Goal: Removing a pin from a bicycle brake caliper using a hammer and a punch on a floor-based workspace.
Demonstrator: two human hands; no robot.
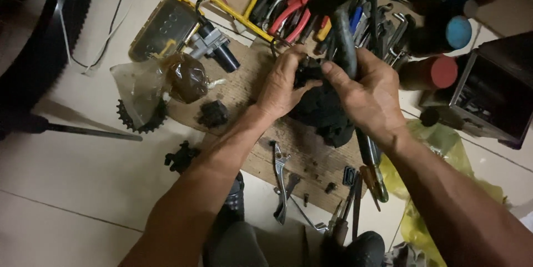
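Gripping a black greasy rag (325, 112) over the wooden board (302, 150), the left hand (283, 86) and right hand (369, 95) pinch something small, perhaps a metal part.

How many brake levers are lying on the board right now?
2. One silver brake lever lies below the left hand; a darker brake lever sits just under it at the wooden board edge. More may be hidden in the tool pile.
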